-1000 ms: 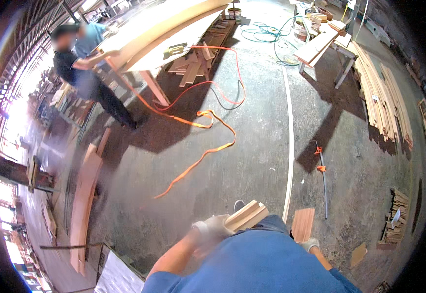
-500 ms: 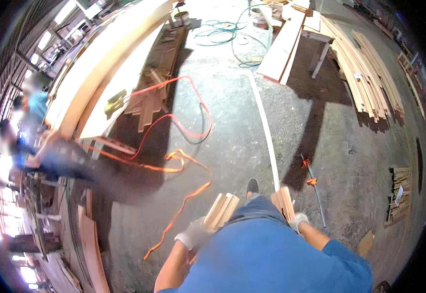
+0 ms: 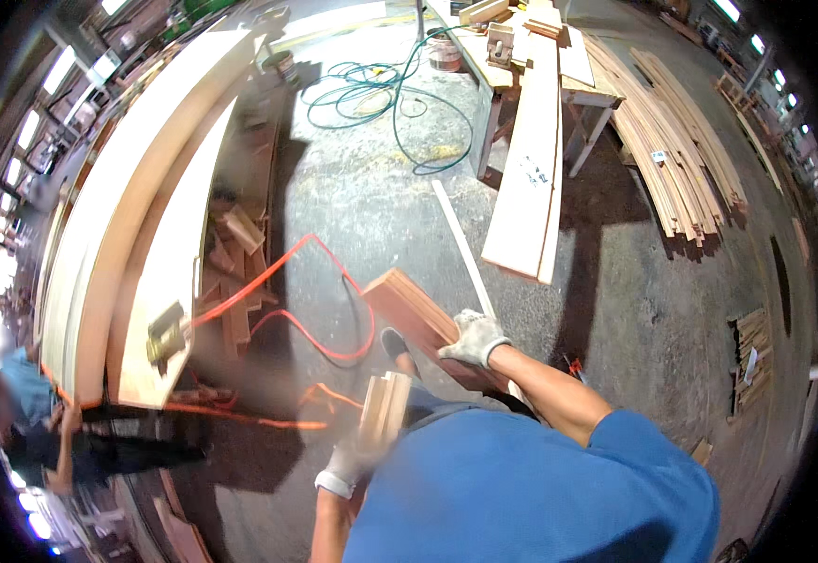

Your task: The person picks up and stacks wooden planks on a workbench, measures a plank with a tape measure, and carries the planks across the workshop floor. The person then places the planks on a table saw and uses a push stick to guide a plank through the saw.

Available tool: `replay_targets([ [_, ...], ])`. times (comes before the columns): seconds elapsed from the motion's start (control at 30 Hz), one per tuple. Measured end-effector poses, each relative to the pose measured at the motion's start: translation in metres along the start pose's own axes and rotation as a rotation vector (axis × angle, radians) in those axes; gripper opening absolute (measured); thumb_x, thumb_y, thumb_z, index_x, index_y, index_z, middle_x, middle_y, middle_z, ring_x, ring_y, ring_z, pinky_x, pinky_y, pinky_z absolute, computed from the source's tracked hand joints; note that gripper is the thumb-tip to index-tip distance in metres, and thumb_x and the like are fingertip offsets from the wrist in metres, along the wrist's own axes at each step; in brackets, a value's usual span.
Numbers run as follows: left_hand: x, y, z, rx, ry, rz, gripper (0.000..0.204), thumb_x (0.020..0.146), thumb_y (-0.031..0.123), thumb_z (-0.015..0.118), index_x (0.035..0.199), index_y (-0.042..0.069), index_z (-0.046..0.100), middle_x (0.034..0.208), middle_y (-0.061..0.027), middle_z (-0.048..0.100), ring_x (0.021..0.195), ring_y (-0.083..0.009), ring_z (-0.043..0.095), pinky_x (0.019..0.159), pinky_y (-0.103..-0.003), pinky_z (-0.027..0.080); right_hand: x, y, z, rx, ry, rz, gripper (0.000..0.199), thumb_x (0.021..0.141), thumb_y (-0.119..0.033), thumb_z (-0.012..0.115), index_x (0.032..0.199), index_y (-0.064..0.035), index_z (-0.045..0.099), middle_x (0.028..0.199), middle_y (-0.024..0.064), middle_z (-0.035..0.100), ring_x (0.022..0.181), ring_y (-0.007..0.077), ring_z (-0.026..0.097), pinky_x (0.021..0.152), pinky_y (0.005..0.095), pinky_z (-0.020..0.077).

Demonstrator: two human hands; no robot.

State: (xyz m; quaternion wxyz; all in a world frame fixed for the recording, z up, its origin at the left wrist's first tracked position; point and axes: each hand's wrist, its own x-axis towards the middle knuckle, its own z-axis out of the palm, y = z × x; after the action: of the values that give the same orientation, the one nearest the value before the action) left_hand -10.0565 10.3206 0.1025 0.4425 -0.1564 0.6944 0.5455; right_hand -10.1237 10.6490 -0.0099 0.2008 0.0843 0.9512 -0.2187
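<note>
Now, right hand (image 3: pixel 473 340): gloved, closed over reddish board (image 3: pixel 418 319), frame centre.
Left hand (image 3: pixel 351 462): gloved, gripped pale grooved wood pieces (image 3: pixel 386 405), lower centre, blurred.

Bare concrete floor (image 3: pixel 672 310) here, with an orange cord (image 3: pixel 320 300) looping across it, a green hose (image 3: pixel 381 103) coiled further off, a thin white strip (image 3: pixel 461 249) and stacked planks (image 3: pixel 672 150) at right

green hose (image 3: pixel 371 98) | orange cord (image 3: pixel 296 281) | plank stack (image 3: pixel 681 159) | sawhorse table (image 3: pixel 522 66)
</note>
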Motion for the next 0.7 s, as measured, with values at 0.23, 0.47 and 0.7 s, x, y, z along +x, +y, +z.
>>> replay_targets([
  [0.23, 0.161, 0.095, -0.123, 0.489, -0.013, 0.458, 0.034, 0.097, 0.028, 0.074, 0.118, 0.003, 0.074, 0.105, -0.0157, 0.078, 0.094, -0.0306, 0.076, 0.078, -0.040, 0.058, 0.156, -0.084, -0.133, 0.122, 0.178, -0.006, 0.076, 0.076, -0.060, 0.079, 0.117, 0.0028, 0.072, 0.121, 0.0262, 0.069, 0.114, 0.0413, 0.070, 0.101, 0.0471, 0.0548],
  [0.47, 0.277, 0.247, -0.172, 0.462, -0.029, 0.249, 0.044, 0.093, 0.033, 0.079, 0.122, 0.000, 0.073, 0.116, -0.0204, 0.078, 0.105, -0.0293, 0.075, 0.087, -0.042, 0.057, 0.306, -0.085, -0.223, 0.236, 0.241, 0.073, 0.081, 0.076, -0.066, 0.080, 0.113, 0.0042, 0.067, 0.119, 0.0254, 0.068, 0.115, 0.0419, 0.068, 0.101, 0.0474, 0.0527],
  [0.7, 0.418, 0.366, -0.209, 0.321, -0.014, 0.208, 0.058, 0.089, 0.017, 0.088, 0.137, -0.003, 0.063, 0.118, -0.0109, 0.076, 0.103, -0.0177, 0.072, 0.092, -0.033, 0.059, 0.498, -0.068, -0.301, 0.222, 0.218, -0.071, 0.069, 0.075, -0.058, 0.082, 0.105, 0.0038, 0.073, 0.116, 0.0280, 0.068, 0.113, 0.0416, 0.067, 0.101, 0.0479, 0.0518],
])
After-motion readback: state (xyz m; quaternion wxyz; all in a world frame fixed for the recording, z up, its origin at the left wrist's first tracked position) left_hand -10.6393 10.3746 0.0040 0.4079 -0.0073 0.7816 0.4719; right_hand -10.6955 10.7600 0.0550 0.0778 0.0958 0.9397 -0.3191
